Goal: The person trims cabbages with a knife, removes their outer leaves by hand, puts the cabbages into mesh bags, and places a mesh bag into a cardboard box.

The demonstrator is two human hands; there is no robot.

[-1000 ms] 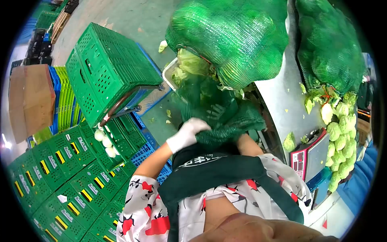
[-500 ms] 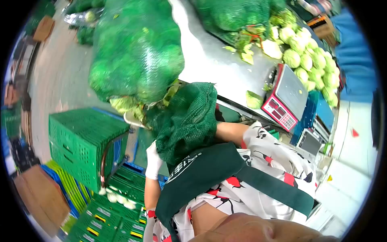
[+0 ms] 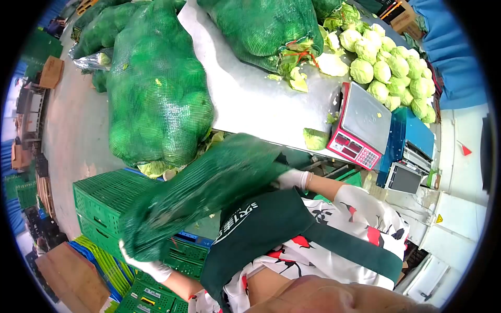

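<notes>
A dark green mesh bag [image 3: 209,180] is stretched out in front of my apron, hanging loose with no cabbages visible inside. My left hand [image 3: 143,263], in a white glove, grips its lower left end, the fingers partly behind the mesh. At the bag's right end my right hand [image 3: 291,179], also gloved in white, is closed on the mesh close to the apron. Just beyond the bag stands a large full green net sack [image 3: 159,99] with leaves poking out of its bottom end.
A metal table [image 3: 250,107] holds another full net sack [image 3: 261,31], a red-edged scale [image 3: 360,125], a loose leaf [image 3: 315,139] and piled cabbages [image 3: 391,68]. Green crates [image 3: 104,201] stand at the left, beside a cardboard box [image 3: 73,276].
The mesh bag was bunched up between my hands and is now spread wide. My left hand has moved out to the lower left, and my right hand has come into sight. The view has turned rightward.
</notes>
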